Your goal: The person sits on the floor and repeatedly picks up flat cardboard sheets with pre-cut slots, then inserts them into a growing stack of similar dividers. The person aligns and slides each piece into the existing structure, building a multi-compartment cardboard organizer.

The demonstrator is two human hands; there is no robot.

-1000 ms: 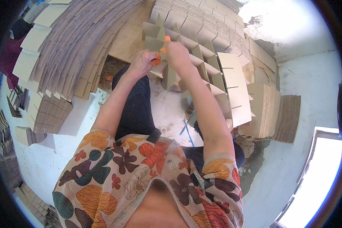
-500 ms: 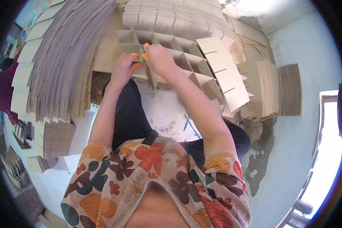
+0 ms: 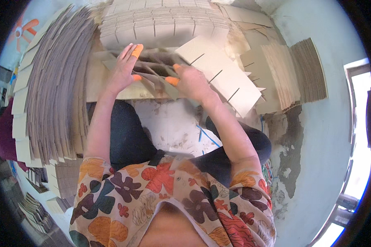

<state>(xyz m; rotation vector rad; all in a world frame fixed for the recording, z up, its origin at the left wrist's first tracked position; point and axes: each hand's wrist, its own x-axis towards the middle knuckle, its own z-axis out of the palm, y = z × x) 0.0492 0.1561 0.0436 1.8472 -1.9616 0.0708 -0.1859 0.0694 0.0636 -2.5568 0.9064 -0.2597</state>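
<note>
Here's the left hand (image 3: 125, 71), open, fingers stretched, beside the cardboard grid (image 3: 152, 68). Between both hands it blurs, cells leaning: uneven pressure could crease slats or pop them from their slots. Its long axis seems to run left to right, dipping personward. The right hand (image 3: 193, 84) meets its right side; gripping? Can't tell.
</note>
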